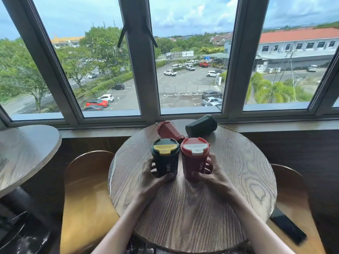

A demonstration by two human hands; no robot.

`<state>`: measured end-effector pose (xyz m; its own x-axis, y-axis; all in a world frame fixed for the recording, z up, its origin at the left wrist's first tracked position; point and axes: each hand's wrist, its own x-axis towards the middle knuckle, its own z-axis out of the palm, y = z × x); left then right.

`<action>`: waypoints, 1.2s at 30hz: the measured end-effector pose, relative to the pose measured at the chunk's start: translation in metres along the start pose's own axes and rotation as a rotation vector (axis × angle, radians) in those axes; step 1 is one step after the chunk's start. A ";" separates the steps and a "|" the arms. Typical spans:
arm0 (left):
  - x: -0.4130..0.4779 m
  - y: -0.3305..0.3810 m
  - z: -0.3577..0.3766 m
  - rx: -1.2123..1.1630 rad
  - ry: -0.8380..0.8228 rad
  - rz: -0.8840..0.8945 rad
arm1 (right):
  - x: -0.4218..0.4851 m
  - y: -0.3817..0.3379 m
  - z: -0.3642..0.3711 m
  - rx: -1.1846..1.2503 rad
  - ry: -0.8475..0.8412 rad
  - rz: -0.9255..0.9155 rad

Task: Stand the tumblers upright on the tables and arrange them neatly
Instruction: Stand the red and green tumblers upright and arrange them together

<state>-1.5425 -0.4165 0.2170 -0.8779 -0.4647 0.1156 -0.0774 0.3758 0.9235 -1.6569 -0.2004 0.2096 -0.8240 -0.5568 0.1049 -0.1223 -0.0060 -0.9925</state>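
Note:
A dark green tumbler with a yellow lid [165, 157] stands upright on the round wooden table [238, 173], and my left hand [154, 178] is wrapped around its lower body. Right beside it a red tumbler with a white lid [194, 158] stands upright, held low by my right hand [211, 176]. Behind them a second red tumbler [167, 130] lies on its side near the far edge. A second dark green tumbler [201, 126] lies tipped over to its right, by the window sill.
Another round wooden table [23, 153] stands to the left. Curved wooden chair backs sit at the left [86, 189] and right [291, 197] of my table. A black phone [288, 226] lies on the right chair. A window [183, 70] rises just behind the table.

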 end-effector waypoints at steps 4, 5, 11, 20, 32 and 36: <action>-0.001 0.002 -0.001 -0.066 -0.019 -0.021 | -0.001 0.000 0.000 0.001 0.007 0.001; -0.001 0.003 -0.001 -0.063 -0.024 -0.020 | -0.001 0.000 0.000 -0.008 0.006 0.000; 0.000 0.002 -0.001 0.004 -0.017 -0.008 | -0.002 -0.002 0.000 -0.032 0.006 0.009; -0.013 0.045 -0.014 -0.260 0.399 0.176 | 0.007 -0.015 -0.023 0.187 0.202 0.139; 0.026 0.156 0.040 0.710 -0.051 0.558 | 0.178 -0.046 -0.067 -0.162 0.554 0.408; 0.023 0.144 0.043 0.699 -0.090 0.548 | 0.210 -0.048 -0.072 -0.260 0.581 0.523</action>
<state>-1.5946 -0.3385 0.3372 -0.9078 -0.0223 0.4189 0.1198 0.9432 0.3098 -1.8641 -0.2574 0.2835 -0.9561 0.0851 -0.2803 0.2916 0.3675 -0.8831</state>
